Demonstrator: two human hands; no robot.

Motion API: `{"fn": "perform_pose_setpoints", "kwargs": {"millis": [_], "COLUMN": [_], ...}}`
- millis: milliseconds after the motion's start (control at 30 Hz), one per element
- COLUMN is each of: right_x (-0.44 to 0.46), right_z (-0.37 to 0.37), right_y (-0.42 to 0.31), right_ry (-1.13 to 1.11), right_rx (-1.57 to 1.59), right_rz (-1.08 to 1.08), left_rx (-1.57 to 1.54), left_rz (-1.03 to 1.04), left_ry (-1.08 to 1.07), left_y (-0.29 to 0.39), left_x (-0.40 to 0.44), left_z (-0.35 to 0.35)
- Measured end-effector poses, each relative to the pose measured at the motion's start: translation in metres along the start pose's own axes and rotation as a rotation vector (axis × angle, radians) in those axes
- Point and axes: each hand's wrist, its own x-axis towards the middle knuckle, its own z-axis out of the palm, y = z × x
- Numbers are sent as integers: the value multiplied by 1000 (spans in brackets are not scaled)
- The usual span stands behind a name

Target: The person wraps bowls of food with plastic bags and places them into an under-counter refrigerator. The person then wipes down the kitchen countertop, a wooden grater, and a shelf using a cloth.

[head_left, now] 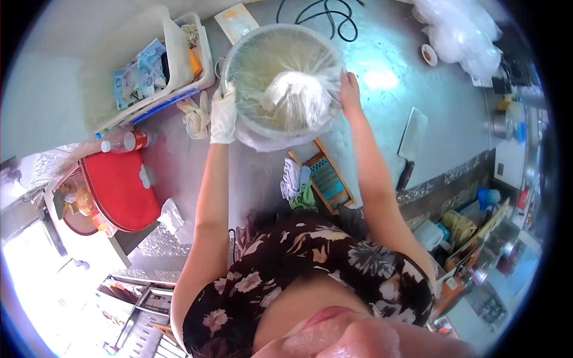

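Note:
A large round bowl (256, 56), covered with clear plastic film and with a white plastic bundle (298, 95) at its middle, is held between my two hands over the grey table. My left hand (224, 116), in a white glove, grips the bowl's left rim. The bare right hand (351, 92) presses round the rim on the opposite side, its fingertips partly hidden by the bowl. More thin plastic hangs below the near edge of the bowl.
On the grey table (382, 137) lie a cleaver (412, 134), a wooden-framed grater (327, 176), cloths (295, 182), a black cable (328, 15) and a small dish (428, 55). White bins (173, 53) and a red-topped stool (119, 191) stand at the left. Plastic bags (462, 36) lie back right.

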Motion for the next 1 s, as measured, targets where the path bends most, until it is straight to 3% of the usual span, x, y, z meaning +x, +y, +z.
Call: {"fn": "perform_pose_setpoints", "kwargs": {"millis": [33, 100, 200, 267, 333, 400, 467, 500, 567, 633, 767, 867, 1000], "right_x": [-11, -20, -21, -59, -95, -130, -166, -184, -219, -239, -277, -286, -278], "right_z": [4, 9, -14, -43, -88, -107, -137, -148, -172, -150, -178, -199, -193], "right_y": [-14, -36, 1, -10, -24, -23, -29, -33, -37, -30, 0, -12, 1], "right_ry": [18, 211, 206, 246, 310, 363, 384, 434, 389, 447, 650, 762, 905], "right_rx": [12, -287, -171, 31, 15, -10, 286, 284, 610, 577, 543, 635, 676], "right_rz": [-15, -153, -78, -59, 19, 108, 122, 105, 284, 334, 345, 336, 217], "left_rx": [338, 217, 195, 183, 223, 69, -24, -42, -133, -86, 150, -64, -46], "left_rz": [70, 75, 179, 296, 391, 320, 273, 283, 264, 164, 115, -78, -62], "left_ry": [-22, -60, -27, 8, -54, -208, -331, -380, -578, -652, -922, -1222, -1347], "left_y": [6, 0, 13, 22, 47, 63, 78, 74, 58, 36, 5, -14, -19], "left_x": [-7, -11, -28, -66, -103, -111, -134, -136, -135, -101, -94, -97, -81], "left_z": [4, 5, 13, 18, 29, 29, 45, 50, 70, 80, 142, 200, 252]}}
